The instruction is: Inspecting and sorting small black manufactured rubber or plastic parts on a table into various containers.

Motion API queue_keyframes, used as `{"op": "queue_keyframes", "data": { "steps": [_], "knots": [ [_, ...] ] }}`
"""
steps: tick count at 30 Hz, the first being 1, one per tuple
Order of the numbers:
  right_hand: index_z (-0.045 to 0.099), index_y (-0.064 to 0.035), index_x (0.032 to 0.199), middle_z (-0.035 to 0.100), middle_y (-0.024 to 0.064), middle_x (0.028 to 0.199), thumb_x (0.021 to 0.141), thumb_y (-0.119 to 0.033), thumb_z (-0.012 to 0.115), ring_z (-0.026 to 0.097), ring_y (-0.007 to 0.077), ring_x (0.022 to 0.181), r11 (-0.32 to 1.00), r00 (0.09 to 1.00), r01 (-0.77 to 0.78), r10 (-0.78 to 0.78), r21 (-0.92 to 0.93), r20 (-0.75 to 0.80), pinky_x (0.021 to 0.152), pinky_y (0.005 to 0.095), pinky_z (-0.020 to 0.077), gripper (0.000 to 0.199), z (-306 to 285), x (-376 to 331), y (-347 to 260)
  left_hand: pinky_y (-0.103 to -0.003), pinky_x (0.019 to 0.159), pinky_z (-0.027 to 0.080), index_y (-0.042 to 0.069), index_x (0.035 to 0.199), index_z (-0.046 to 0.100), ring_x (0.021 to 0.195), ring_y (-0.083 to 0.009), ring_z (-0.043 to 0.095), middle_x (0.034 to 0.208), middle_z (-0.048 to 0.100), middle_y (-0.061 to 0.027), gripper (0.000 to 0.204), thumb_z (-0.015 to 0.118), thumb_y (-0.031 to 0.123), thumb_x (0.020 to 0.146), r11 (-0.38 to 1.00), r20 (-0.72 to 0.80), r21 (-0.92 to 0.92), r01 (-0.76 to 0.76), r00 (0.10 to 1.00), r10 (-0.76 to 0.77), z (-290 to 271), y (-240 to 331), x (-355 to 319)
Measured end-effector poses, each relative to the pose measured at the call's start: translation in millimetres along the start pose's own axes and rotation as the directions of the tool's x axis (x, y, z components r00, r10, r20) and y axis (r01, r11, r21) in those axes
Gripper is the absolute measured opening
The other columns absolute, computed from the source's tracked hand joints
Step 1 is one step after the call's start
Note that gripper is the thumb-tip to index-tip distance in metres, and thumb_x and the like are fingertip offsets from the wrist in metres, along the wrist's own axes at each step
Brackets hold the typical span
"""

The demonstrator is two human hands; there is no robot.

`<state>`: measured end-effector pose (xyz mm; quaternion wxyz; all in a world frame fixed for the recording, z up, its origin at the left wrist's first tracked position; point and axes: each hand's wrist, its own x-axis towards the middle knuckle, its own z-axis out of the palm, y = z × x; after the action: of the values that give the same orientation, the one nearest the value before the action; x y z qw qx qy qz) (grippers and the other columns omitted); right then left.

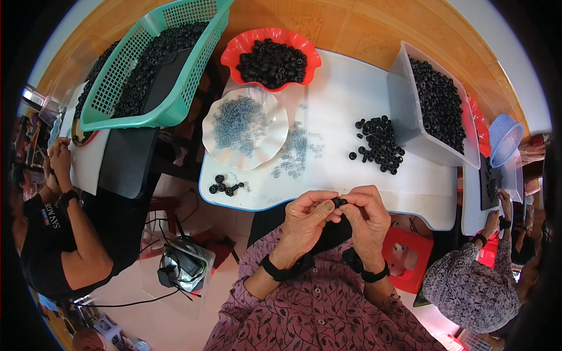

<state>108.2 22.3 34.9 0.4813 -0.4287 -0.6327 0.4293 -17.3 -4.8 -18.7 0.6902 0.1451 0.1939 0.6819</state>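
Two hands share one small black piece (339,202), which sits between their fingertips in front of the near edge of the white table (339,88), above the person's lap. The left hand (310,215) pinches it between thumb and fingers, and the right hand (367,217) closes thumb and fingertips on its other side; the fingers hide most of its shape. Judging by its size and the dull sheen of the loose black pieces (383,146) on the table, it is probably light and stiff, perhaps plastic or rubber, hardly fragile, though a smooth, rounded side could slip or roll under pressure. A hold on opposite sides of the rim, with the thumb pads flat, seems surest. The clear bluish bits (240,120) in the white scalloped plate (212,140) look lighter and easier to scatter.
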Motion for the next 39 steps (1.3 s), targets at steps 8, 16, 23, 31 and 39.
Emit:
{"op": "queue_keyframes", "data": {
  "steps": [8,16,23,31,39],
  "knots": [
    [0.065,0.0025,0.095,0.056,0.0054,0.096,0.084,0.001,0.068,0.057,0.0093,0.078,0.997,0.999,0.025,-0.022,-0.071,0.048,0.066,0.0211,0.0473,0.012,-8,1,9,-0.026,0.063,0.056,-0.004,0.110,0.063,0.075,-0.0164,0.064,0.089,0.066,-0.0116,0.020,0.060,0.005,0.093,0.990,-0.102,0.137,0.041,0.994,-0.027,4,3,-3],
    [0.065,0.0006,0.094,0.058,0.0061,0.093,0.083,0.000,0.069,0.058,0.0114,0.076,0.982,0.992,0.103,-0.089,-0.157,0.090,0.065,0.0222,0.0477,0.012,-9,5,5,-0.029,0.068,0.059,-0.007,0.114,0.062,0.077,-0.0181,0.067,0.089,0.067,-0.0131,0.022,0.055,0.003,0.095,0.956,-0.140,0.291,0.032,0.990,0.010,13,11,-7],
    [0.064,0.0003,0.094,0.057,0.0079,0.092,0.082,0.003,0.069,0.060,0.0142,0.075,0.957,0.985,0.135,-0.101,-0.258,0.141,0.064,0.0242,0.0497,0.013,-9,6,1,-0.028,0.068,0.059,-0.007,0.116,0.060,0.076,-0.0165,0.067,0.091,0.067,-0.0126,0.024,0.053,0.004,0.097,0.935,-0.148,0.351,0.050,0.989,0.002,11,11,-8],
    [0.062,0.0013,0.092,0.056,0.0099,0.091,0.080,0.006,0.067,0.059,0.0188,0.071,0.914,0.973,0.198,-0.140,-0.353,0.183,0.061,0.0276,0.0492,0.014,-5,7,-3,-0.024,0.070,0.057,-0.008,0.116,0.059,0.076,-0.0138,0.067,0.091,0.068,-0.0118,0.026,0.059,0.007,0.095,0.912,-0.186,0.406,0.057,0.982,0.021,19,14,-10],
    [0.061,0.0008,0.092,0.054,0.0114,0.090,0.080,0.006,0.066,0.060,0.0251,0.070,0.882,0.966,0.236,-0.168,-0.407,0.194,0.058,0.0336,0.0495,0.014,-1,0,-2,-0.026,0.067,0.057,-0.009,0.111,0.062,0.073,-0.0150,0.066,0.090,0.068,-0.0126,0.024,0.064,0.003,0.090,0.897,-0.183,0.438,0.059,0.983,0.024,13,10,-8]
  ]
}}
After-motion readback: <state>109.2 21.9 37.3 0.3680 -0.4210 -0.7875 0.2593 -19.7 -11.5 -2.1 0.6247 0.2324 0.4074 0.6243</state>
